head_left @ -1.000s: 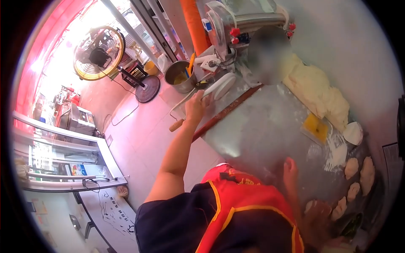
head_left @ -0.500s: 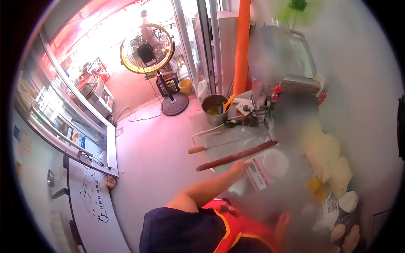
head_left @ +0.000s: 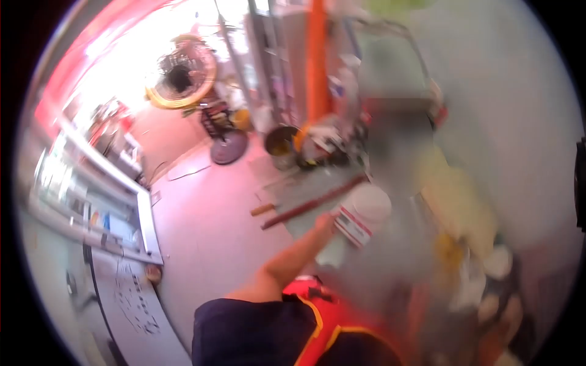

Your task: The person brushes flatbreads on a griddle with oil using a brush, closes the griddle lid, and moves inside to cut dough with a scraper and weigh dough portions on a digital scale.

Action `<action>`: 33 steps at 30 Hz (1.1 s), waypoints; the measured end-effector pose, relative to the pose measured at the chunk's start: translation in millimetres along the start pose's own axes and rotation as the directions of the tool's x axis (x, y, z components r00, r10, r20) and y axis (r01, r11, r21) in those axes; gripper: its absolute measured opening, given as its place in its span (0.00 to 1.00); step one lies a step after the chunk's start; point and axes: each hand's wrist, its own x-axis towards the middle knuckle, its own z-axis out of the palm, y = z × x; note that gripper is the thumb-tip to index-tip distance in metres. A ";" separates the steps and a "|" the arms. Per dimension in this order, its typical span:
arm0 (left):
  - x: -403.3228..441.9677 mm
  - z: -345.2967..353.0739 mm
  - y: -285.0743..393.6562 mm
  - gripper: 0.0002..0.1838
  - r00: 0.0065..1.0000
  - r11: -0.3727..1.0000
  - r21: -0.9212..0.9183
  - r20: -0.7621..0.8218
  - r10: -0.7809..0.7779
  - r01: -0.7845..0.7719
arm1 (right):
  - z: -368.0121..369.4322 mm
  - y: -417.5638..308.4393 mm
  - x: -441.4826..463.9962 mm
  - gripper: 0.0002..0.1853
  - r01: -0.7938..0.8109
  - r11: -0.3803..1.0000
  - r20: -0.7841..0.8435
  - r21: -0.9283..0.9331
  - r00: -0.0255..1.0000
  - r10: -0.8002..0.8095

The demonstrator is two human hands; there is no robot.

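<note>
My left hand (head_left: 326, 222) grips the near left edge of a white kitchen scale (head_left: 354, 227) with a red-striped front and a round plate. The scale is over the grey worktop (head_left: 390, 256); blur hides whether it touches the surface. My right hand (head_left: 418, 299) is a smear low over the worktop, its fingers unreadable. Long pale dough (head_left: 461, 201) lies to the right, with a yellow item (head_left: 448, 253) at its lower end and a white round thing (head_left: 498, 262) beside it. Smaller dough pieces (head_left: 510, 314) are at the lower right.
A dark red bar (head_left: 314, 204) runs along the worktop's left end, near a wooden handle (head_left: 262, 210). Behind stand a metal pot (head_left: 281, 147), cluttered tools and a machine (head_left: 400, 107). A floor fan (head_left: 181, 76) is at the upper left, glass-sided cabinet (head_left: 91, 189) left.
The scale, first tilted on edge beyond the red bar, has come over the worktop with its plate facing up, still in my left hand. The view has swung and is now blurred.
</note>
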 end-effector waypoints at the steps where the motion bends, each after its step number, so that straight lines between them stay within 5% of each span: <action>1: -6.8 1.3 9.9 0.11 0.999 0.973 0.232 -0.033 -0.008 0.016 | 1.0 25.2 14.9 0.22 0.103 0.994 -0.091 0.039 0.991 -0.099; 2: -20.5 5.1 14.6 0.12 0.992 0.970 0.207 -0.010 -0.129 0.129 | -25.7 6.5 13.7 0.25 0.125 0.987 -0.179 -0.099 0.974 -0.141; 4: -37.2 7.8 14.2 0.12 0.996 0.958 0.276 -0.026 0.087 -0.076 | -46.5 11.4 38.1 0.30 0.179 0.962 -0.210 -0.206 0.952 -0.222; 5: -12.9 -9.3 1.2 0.12 0.954 0.806 0.518 0.076 0.291 -0.287 | -58.0 6.0 48.5 0.34 0.052 0.967 -0.141 -0.250 0.986 -0.089; 6: 9.9 -22.8 -11.9 0.13 0.857 0.558 0.675 0.230 0.462 -0.483 | -62.1 18.6 60.8 0.36 0.053 0.945 -0.237 -0.322 0.962 -0.135; 9: -8.6 -9.9 11.8 0.15 0.863 0.500 0.726 0.266 0.429 -0.472 | -72.0 14.8 107.5 0.37 0.067 0.898 -0.239 -0.434 0.953 -0.187; 12: -6.2 -12.5 7.9 0.14 0.786 0.258 0.825 0.314 0.532 -0.503 | -85.1 -2.2 138.0 0.39 0.003 0.855 -0.104 -0.519 0.992 -0.067; 14: -14.3 -8.1 8.9 0.14 0.817 0.317 0.822 0.274 0.508 -0.473 | -92.8 -14.3 154.7 0.41 -0.095 0.788 -0.053 -0.608 0.995 0.080; 17: -25.5 2.5 9.2 0.15 0.783 0.317 0.819 0.236 0.575 -0.479 | -93.8 10.7 179.5 0.43 0.037 0.640 -0.052 -0.768 0.991 -0.120; 20: -34.8 4.5 11.9 0.17 0.740 0.244 0.840 0.245 0.627 -0.485 | -108.8 -3.2 199.7 0.48 0.094 0.587 0.181 -0.804 0.979 0.092; 22: -39.9 6.1 7.6 0.19 0.629 0.104 0.842 0.307 0.715 -0.529 | -104.4 14.8 204.1 0.45 0.122 0.586 0.144 -0.801 0.990 -0.010; 26: -76.7 44.9 19.6 0.19 0.543 0.055 0.765 0.403 0.737 -0.642 | -108.5 20.3 197.1 0.38 0.210 0.606 0.075 -0.767 0.968 -0.239; 29: -100.2 80.2 20.6 0.19 0.476 -0.035 0.645 0.599 0.644 -0.764 | -112.3 5.3 184.7 0.25 0.252 0.640 0.016 -0.726 0.936 -0.351; 31: -108.5 99.4 10.7 0.19 0.437 -0.038 0.551 0.700 0.566 -0.834 | -113.8 -2.7 163.2 0.12 0.279 0.734 0.060 -0.620 0.949 -0.310; 33: -111.3 115.2 -3.8 0.22 0.406 0.004 0.458 0.783 0.472 -0.889 | -105.8 -34.4 120.5 0.08 0.211 0.775 -0.060 -0.595 0.951 -0.305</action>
